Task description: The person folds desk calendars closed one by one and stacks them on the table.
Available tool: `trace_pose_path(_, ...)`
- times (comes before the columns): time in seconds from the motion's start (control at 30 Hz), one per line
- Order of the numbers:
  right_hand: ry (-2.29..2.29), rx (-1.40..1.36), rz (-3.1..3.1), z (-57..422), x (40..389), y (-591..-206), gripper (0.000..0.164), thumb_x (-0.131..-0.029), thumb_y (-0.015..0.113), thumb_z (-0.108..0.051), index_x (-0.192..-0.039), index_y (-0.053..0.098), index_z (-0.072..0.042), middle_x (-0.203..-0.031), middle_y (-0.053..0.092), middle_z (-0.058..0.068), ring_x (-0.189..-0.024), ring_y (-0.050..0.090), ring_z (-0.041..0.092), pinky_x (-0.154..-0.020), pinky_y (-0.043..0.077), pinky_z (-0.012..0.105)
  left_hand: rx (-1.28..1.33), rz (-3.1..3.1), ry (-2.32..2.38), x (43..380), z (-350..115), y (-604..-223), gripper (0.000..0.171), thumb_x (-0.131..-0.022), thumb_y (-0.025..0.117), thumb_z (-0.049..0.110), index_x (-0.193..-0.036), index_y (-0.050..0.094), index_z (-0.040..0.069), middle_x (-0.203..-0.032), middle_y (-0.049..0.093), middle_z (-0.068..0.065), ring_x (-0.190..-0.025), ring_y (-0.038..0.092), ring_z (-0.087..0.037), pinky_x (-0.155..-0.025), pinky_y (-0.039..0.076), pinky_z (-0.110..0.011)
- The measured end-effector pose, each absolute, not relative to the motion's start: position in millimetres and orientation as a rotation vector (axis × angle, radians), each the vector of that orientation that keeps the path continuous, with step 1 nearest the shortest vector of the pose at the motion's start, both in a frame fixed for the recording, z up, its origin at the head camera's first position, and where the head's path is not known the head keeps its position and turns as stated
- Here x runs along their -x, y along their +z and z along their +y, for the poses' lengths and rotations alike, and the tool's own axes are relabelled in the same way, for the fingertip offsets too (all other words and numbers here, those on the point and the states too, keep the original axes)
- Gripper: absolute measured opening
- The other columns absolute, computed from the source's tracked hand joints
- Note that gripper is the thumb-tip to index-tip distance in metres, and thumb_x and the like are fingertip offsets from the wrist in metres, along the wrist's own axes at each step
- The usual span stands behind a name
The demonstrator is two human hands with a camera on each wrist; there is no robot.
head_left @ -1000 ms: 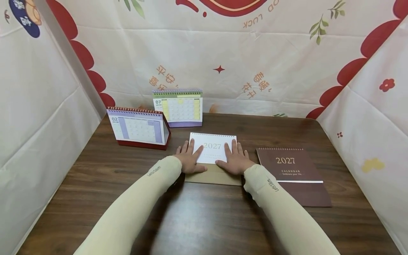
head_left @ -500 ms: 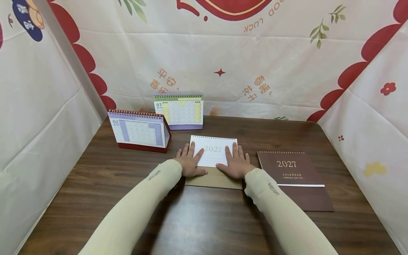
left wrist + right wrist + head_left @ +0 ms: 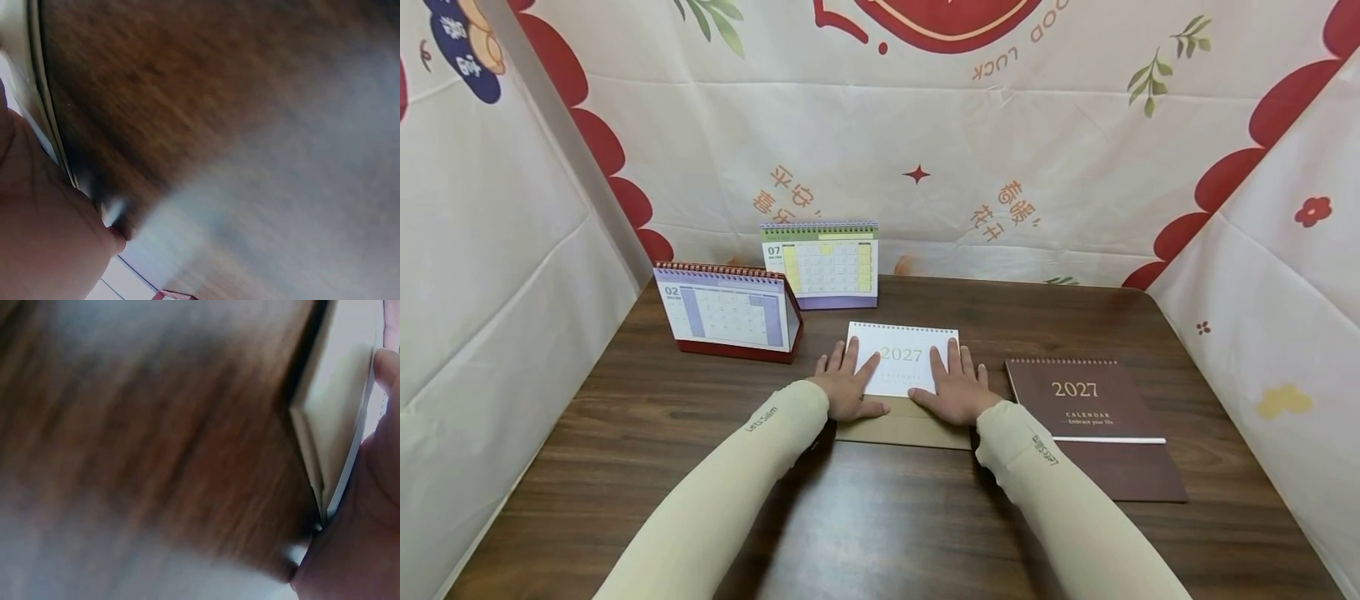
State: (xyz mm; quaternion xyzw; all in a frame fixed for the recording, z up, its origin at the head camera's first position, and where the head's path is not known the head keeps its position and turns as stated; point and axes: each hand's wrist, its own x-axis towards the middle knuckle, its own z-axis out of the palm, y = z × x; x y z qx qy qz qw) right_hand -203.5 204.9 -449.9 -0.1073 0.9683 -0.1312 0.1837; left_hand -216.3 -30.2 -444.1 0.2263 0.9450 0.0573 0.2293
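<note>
A white 2027 desk calendar (image 3: 901,367) with a tan base (image 3: 902,429) lies flattened in the middle of the table. My left hand (image 3: 847,387) rests on its left side, fingers spread and straight. On the right side lies my right hand (image 3: 955,387), also spread flat, its thumb pointing inward across the lower edge of the white cover. In the left wrist view, the palm (image 3: 44,231) sits beside the base's edge. The right wrist view shows the tan base (image 3: 337,394) close by the right palm (image 3: 356,537).
A brown 2027 calendar (image 3: 1082,400) lies flat to the right. Two calendars stand as tents at the back left: a red-based one (image 3: 726,312) showing 02 and a green-topped one (image 3: 823,267) showing 07. Printed cloth (image 3: 880,125) walls the wooden table (image 3: 700,467) at back and sides.
Both hands stay in place on the white calendar. The whole head view has shifted slightly, so everything appears a little lower.
</note>
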Motion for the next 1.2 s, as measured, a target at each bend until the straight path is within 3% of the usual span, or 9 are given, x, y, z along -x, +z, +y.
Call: trace_pose_path(1.2,-0.408,0.319,2.742,207.0,201.5,-448.6,0.092,-0.099,0.041,-0.061,-0.158,0.002,-0.002,-0.16,-0.017,0.026,-0.146,-0.012,0.046,-0.11,0.0,0.07,-0.647,2.624,0.223,208.9,-31.3,-439.6,0.091,-0.094,0.043,0.07,-0.161,0.003,0.023,-0.162,-0.016,-0.02,-0.148,-0.009,-0.04,-0.117,0.004,-0.057)
